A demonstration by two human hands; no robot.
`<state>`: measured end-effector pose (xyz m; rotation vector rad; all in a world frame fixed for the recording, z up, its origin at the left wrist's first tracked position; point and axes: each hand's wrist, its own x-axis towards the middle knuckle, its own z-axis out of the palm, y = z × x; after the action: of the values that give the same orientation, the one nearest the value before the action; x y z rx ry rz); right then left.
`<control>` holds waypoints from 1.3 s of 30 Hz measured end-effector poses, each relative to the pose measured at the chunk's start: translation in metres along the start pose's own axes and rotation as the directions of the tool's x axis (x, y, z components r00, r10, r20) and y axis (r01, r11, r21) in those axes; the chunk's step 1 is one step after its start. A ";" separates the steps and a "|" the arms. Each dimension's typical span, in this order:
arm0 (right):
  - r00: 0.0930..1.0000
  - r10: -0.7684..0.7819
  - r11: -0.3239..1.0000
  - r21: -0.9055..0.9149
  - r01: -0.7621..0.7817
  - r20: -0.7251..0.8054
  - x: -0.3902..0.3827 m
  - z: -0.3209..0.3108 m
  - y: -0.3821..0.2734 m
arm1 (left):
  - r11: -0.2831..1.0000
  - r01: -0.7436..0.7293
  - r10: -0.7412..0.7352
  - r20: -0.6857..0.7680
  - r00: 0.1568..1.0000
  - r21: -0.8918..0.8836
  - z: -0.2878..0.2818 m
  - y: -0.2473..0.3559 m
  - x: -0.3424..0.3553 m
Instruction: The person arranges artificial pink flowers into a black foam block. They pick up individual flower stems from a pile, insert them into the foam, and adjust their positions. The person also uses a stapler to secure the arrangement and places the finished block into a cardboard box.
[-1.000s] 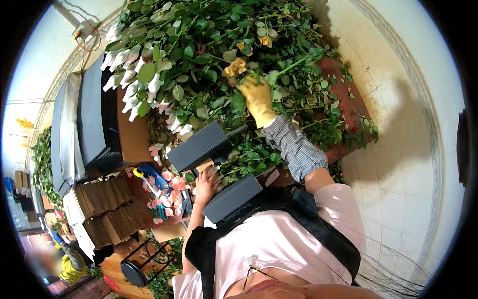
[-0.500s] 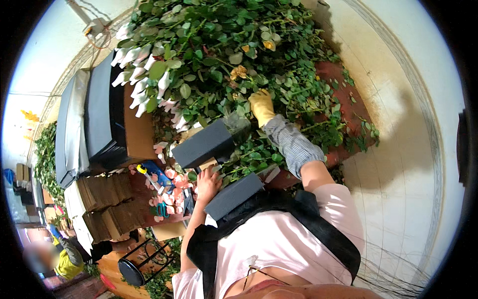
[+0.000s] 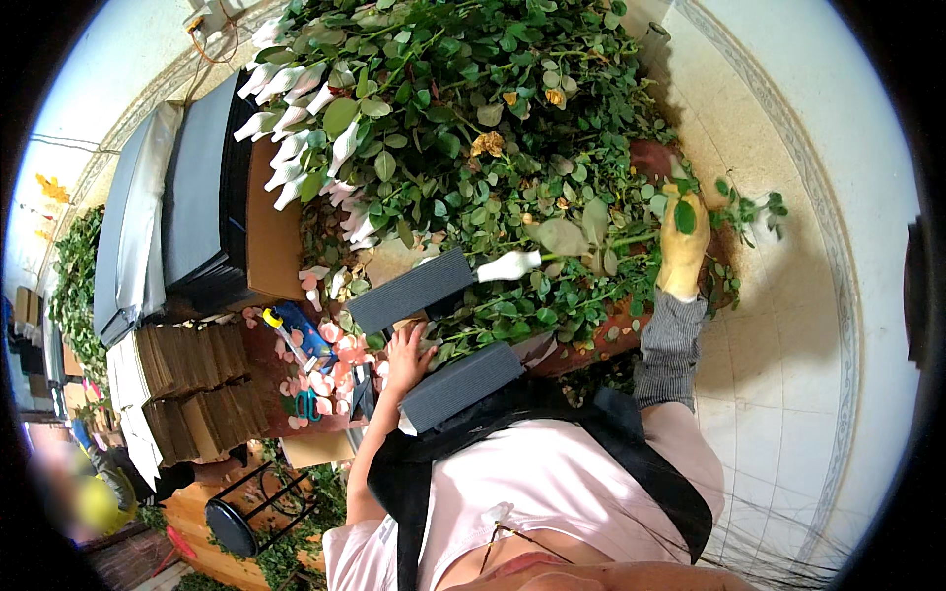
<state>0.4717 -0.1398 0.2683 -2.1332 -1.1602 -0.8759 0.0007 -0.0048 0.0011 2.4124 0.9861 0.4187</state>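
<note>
My right hand [image 3: 684,241], in a yellow glove, is closed around the stem of a rose [image 3: 631,240]. Its bud, in a white sleeve [image 3: 507,266], points left over the dark corrugated board; leaves stick out past the glove. My bare left hand [image 3: 407,357] lies with fingers spread at a small brown cardboard piece [image 3: 410,322], between an upper corrugated flap [image 3: 414,293] and a lower corrugated flap [image 3: 463,384]. Leafy stems [image 3: 512,305] lie just right of its fingers. Beyond rises a large heap of roses [image 3: 473,118], white-sleeved buds [image 3: 286,148] facing left.
Stacked dark sheets [image 3: 202,197] and brown cardboard pieces [image 3: 202,394] stand at left. Pink petals [image 3: 345,374], a blue box [image 3: 307,335], a yellow-tipped tube [image 3: 281,330] and teal scissors [image 3: 306,404] lie nearby. A black stool [image 3: 232,527] and another person [image 3: 108,492] are lower left.
My right hand has moved from the heap to the right, drawing out a rose whose sleeved bud now shows by the upper flap. My left hand stays at the cardboard.
</note>
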 end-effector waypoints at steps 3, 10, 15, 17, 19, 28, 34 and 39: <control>0.977 0.107 0.930 0.329 -0.163 0.183 -0.030 0.002 -0.032 | 1.000 0.004 -0.004 0.023 1.000 -0.002 -0.004 0.003 0.003; 0.927 -0.001 0.998 -0.059 0.025 0.374 -0.216 0.138 -0.115 | 0.993 -0.096 0.095 0.013 0.995 0.065 -0.012 -0.004 0.006; 0.918 0.034 0.986 -0.163 0.034 0.395 -0.219 0.157 -0.128 | 0.952 -0.035 -0.010 0.147 0.989 0.303 -0.040 0.028 0.008; 0.765 -0.067 0.991 -0.048 0.128 0.641 -0.238 0.164 -0.109 | 0.933 -0.079 0.032 0.140 0.990 0.352 -0.042 0.032 0.015; 0.636 -0.153 0.971 -0.004 0.238 0.757 -0.234 0.168 -0.111 | 0.895 -0.184 0.168 0.075 0.983 0.406 -0.042 0.023 0.018; 0.573 -0.186 0.675 0.528 -0.516 0.798 -0.004 0.112 -0.148 | 0.961 -0.087 0.086 0.014 0.996 0.261 -0.012 -0.005 0.010; 0.767 0.080 0.906 0.275 -0.323 0.637 0.052 0.177 -0.191 | 0.978 -0.042 0.042 0.001 0.999 0.206 -0.012 -0.004 0.009; 0.903 -0.025 0.840 0.498 -0.214 0.429 -0.014 0.189 -0.174 | 0.982 0.008 -0.006 -0.007 1.000 0.189 -0.008 -0.007 0.001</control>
<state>0.3680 0.0712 0.1652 -1.9134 -1.2976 -0.0015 -0.0062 0.0029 0.0044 2.5764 1.0803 0.3436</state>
